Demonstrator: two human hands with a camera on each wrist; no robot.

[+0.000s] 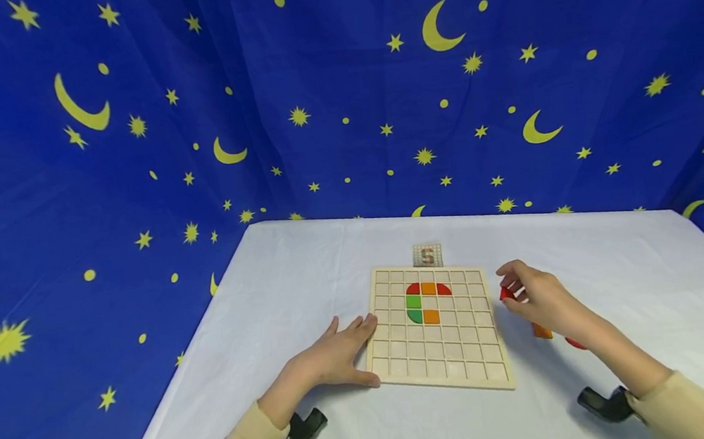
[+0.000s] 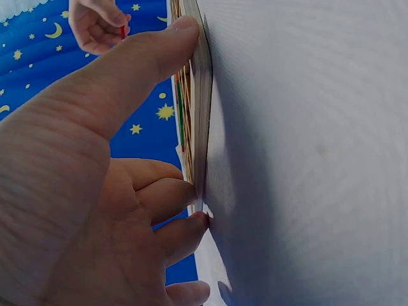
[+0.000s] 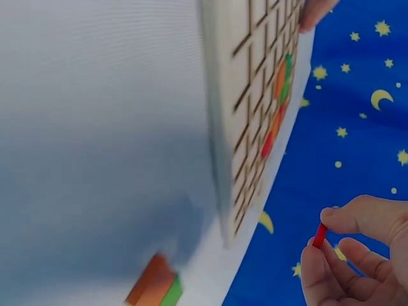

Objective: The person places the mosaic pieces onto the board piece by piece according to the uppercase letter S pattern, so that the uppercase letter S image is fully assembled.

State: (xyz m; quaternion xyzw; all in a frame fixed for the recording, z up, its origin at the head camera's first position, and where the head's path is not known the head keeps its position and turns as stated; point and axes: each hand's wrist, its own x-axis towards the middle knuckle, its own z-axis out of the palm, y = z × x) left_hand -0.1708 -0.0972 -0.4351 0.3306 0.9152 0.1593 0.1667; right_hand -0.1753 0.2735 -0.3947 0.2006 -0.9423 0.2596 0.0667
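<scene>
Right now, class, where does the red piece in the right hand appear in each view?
Head: lower half, right of centre; the red piece is pinched in the right hand.
Left wrist: top left, only a thin red sliver.
Right wrist: lower right, seen narrow.
Shared landmark: the gridded board, nearly edge-on in the left wrist view, steeply slanted in the right.

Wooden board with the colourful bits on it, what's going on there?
A person pinches a red tile in the grip of their right hand, to the right of the wooden grid board. Their left hand rests against its left edge. Six red, orange and green tiles sit on it. Just past its far edge is a small card with an S-like figure, and loose tiles lie on the white table near the right forearm.
</scene>
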